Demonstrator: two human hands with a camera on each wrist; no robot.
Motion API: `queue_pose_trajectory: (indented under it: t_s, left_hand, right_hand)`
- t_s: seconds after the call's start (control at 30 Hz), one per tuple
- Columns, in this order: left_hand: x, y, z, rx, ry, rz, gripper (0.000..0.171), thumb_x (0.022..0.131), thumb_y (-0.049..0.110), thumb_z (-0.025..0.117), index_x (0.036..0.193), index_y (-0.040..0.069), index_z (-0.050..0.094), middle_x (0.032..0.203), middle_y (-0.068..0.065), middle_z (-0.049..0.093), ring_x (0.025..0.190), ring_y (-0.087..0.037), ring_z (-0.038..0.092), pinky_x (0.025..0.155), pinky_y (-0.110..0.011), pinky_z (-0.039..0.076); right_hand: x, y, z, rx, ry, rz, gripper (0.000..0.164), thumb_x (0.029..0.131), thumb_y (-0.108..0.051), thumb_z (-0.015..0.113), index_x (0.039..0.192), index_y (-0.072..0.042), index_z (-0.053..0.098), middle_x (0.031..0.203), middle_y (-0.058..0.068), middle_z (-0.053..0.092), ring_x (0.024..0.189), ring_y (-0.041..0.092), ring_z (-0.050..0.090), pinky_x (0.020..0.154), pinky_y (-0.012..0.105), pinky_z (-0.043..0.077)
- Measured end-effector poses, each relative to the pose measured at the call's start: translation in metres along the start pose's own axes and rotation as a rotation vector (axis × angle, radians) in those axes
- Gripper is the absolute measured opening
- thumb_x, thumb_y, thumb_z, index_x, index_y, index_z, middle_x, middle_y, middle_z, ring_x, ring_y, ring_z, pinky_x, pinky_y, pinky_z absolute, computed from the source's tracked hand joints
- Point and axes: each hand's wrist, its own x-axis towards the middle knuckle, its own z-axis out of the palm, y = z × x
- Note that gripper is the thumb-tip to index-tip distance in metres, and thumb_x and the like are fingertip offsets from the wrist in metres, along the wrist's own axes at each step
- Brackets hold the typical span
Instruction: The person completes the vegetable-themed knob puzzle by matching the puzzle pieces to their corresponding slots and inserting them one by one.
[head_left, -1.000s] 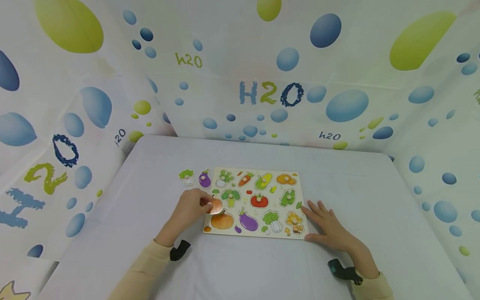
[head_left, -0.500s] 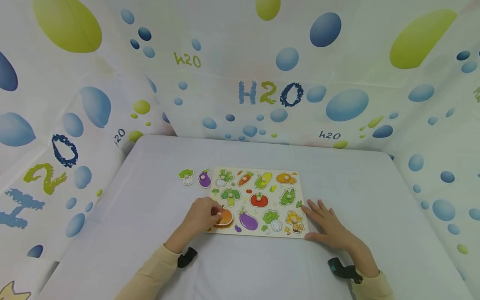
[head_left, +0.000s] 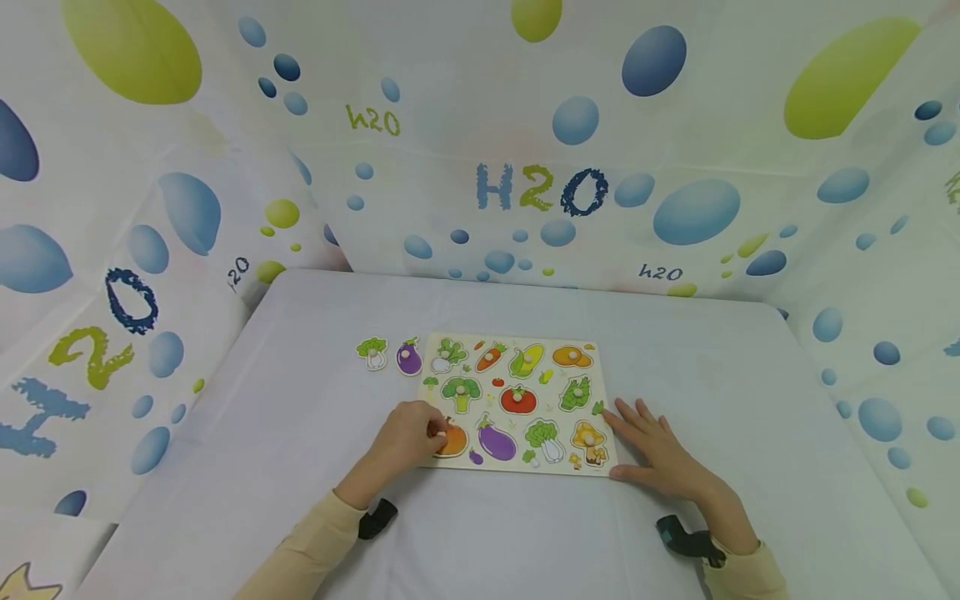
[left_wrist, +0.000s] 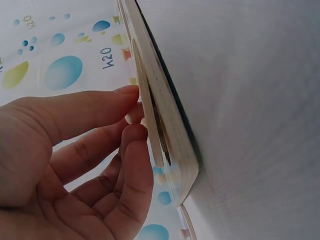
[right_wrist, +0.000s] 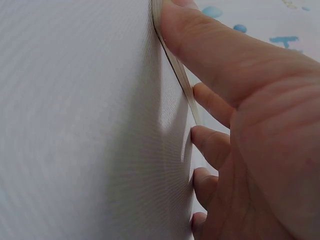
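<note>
My left hand (head_left: 408, 435) pinches the knob of an orange pumpkin puzzle piece (head_left: 456, 439) over the near left corner of a wooden vegetable puzzle board (head_left: 555, 408). In the left wrist view the piece (left_wrist: 148, 107) is seen edge-on, slightly tilted, with a thin gap between it and the board (left_wrist: 185, 167). Thumb and fingertips meet at its knob. With fingers spread, my right hand (head_left: 660, 457) rests at the board's right edge. The right wrist view shows its thumb (right_wrist: 200, 42) against the board's edge (right_wrist: 175, 62) and the other fingertips down on the cloth.
Left of the board lie a loose bok choy piece (head_left: 372, 353) and a loose eggplant piece (head_left: 409, 357). Knobbed pieces such as the tomato (head_left: 518, 401) and the broccoli (head_left: 461, 394) sit in the board. A white cloth (head_left: 510, 533) covers the table, with patterned curtains (head_left: 450, 108) around it.
My left hand has brought the pumpkin piece right and toward me, from the board's left edge onto the printed pumpkin. The right hand has stayed in place.
</note>
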Motion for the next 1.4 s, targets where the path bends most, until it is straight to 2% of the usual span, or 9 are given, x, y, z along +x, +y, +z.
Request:
queue_pose_trajectory:
  t_s: [0.33,1.23,1.4]
  left_hand:
    - [-0.002,0.003,-0.002,0.006,-0.027,-0.020,0.008,0.079,0.006,0.078,0.075,0.007,0.071,0.067,0.002,0.055,0.066,-0.012,0.046,0.062,-0.024,0.040]
    - [-0.001,0.002,0.000,-0.031,-0.034,-0.054,0.009,0.081,0.009,0.077,0.077,0.009,0.069,0.072,0.001,0.055,0.070,-0.014,0.047,0.064,-0.025,0.041]
    - [0.000,0.000,-0.011,-0.036,-0.022,-0.068,0.010,0.080,0.012,0.078,0.084,0.005,0.071,0.077,-0.002,0.056,0.074,-0.016,0.047,0.068,-0.028,0.042]
  right_hand:
    - [0.000,0.000,0.000,-0.009,0.003,-0.004,0.086,0.079,-0.045,0.075,0.151,-0.015,0.038,0.161,0.019,0.021,0.147,0.049,0.003,0.110,0.072,0.001]
    - [-0.002,-0.003,-0.002,0.007,0.005,-0.012,0.085,0.079,-0.043,0.075,0.150,-0.013,0.038,0.160,0.021,0.021,0.147,0.050,0.003,0.110,0.072,0.001]
    - [-0.001,-0.002,-0.001,0.007,0.006,-0.019,0.085,0.080,-0.042,0.075,0.150,-0.014,0.038,0.160,0.021,0.021,0.147,0.050,0.003,0.110,0.073,0.001]
